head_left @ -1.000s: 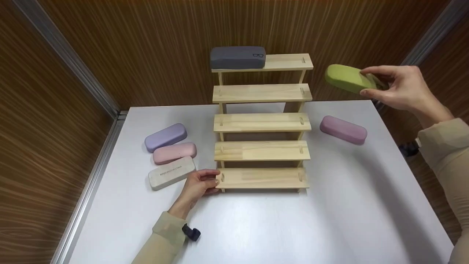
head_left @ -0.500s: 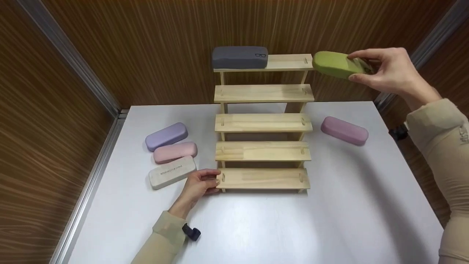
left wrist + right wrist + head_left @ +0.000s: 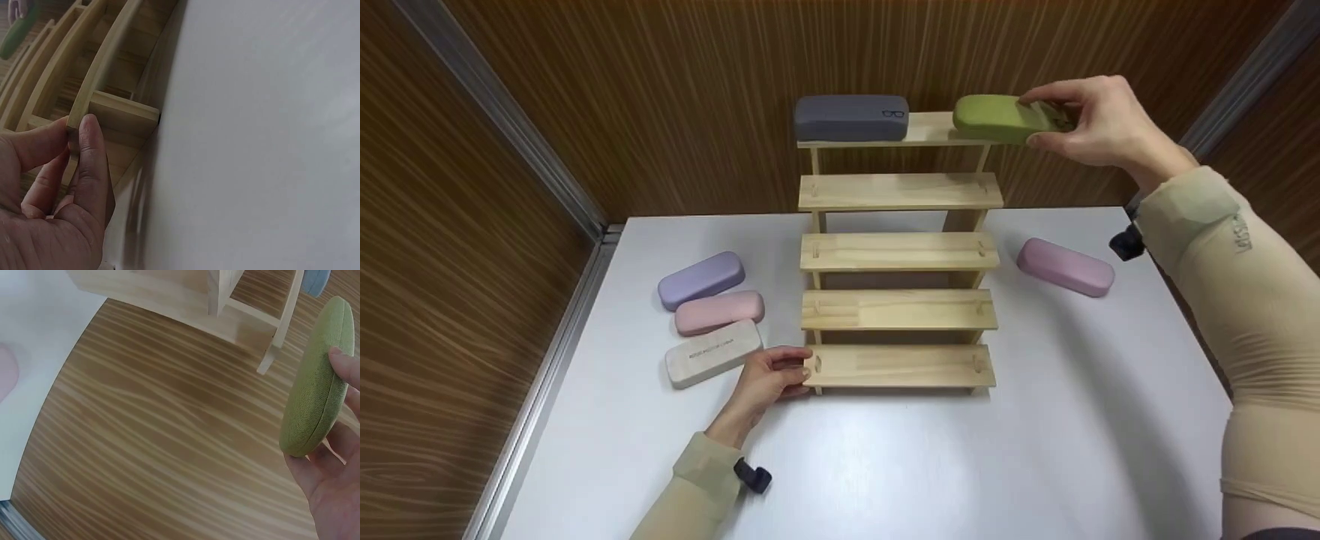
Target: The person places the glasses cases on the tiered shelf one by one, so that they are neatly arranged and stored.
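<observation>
A green fabric-covered glasses case point(image 3: 990, 118) is held by its right end in my right hand point(image 3: 1102, 124), between thumb and fingers. In the head view it overlaps the right end of the wooden tiered rack's point(image 3: 900, 251) top shelf; whether it touches cannot be told. The right wrist view also shows the green glasses case point(image 3: 320, 382) beside the shelf end. To its left on that shelf sits a dark grey-blue glasses case point(image 3: 847, 118). My left hand point(image 3: 761, 382) pinches the left end of the lowest shelf point(image 3: 84, 107), thumb on one face and fingers on the other.
Left of the rack, a lavender case point(image 3: 701, 280), a pink case point(image 3: 720, 312) and a pale grey case point(image 3: 712, 354) lie close together on the white table point(image 3: 885, 465). A mauve case point(image 3: 1065, 267) lies right of the rack. Wood-grain panels point(image 3: 697, 112) enclose the back and sides.
My right hand has carried the green glasses case leftward and up, from right of the rack to the top shelf's right end. The left hand keeps its grip on the lowest shelf.
</observation>
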Motion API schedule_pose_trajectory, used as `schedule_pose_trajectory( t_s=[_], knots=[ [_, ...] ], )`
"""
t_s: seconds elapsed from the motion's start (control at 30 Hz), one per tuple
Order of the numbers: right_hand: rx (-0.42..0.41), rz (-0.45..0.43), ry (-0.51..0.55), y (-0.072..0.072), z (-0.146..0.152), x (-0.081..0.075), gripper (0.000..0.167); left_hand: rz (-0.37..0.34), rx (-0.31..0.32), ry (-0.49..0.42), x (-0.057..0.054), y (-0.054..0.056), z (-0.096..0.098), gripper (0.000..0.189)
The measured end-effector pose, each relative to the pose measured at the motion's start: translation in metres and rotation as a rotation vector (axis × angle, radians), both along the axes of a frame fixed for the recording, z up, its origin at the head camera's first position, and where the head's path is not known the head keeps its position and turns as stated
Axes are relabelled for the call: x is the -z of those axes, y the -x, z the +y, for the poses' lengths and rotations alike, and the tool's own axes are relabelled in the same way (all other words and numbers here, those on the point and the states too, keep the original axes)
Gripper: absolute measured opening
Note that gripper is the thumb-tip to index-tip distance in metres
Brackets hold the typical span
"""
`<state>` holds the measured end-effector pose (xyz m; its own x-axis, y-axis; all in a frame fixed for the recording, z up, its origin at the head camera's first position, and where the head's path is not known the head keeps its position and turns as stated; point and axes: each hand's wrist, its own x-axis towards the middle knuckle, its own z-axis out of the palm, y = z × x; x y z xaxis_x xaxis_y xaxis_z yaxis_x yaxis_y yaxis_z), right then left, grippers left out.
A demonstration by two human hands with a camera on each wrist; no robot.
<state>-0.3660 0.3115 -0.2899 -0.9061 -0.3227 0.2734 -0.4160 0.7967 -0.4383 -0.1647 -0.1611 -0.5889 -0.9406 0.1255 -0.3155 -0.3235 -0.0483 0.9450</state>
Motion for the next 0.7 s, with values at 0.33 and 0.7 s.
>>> schedule_pose_trajectory(
  t_s=[0.33,0.7],
  knots=[
    [-0.016,-0.024,-0.003,0.021,-0.027,-0.001,0.051,0.016,-0.015,0.011,-0.003,-0.003,0.000,0.037],
    [-0.043,-0.036,-0.019,0.035,-0.044,0.005,0.051,0.003,0.003,0.013,-0.003,-0.004,0.001,0.040]
  ],
)
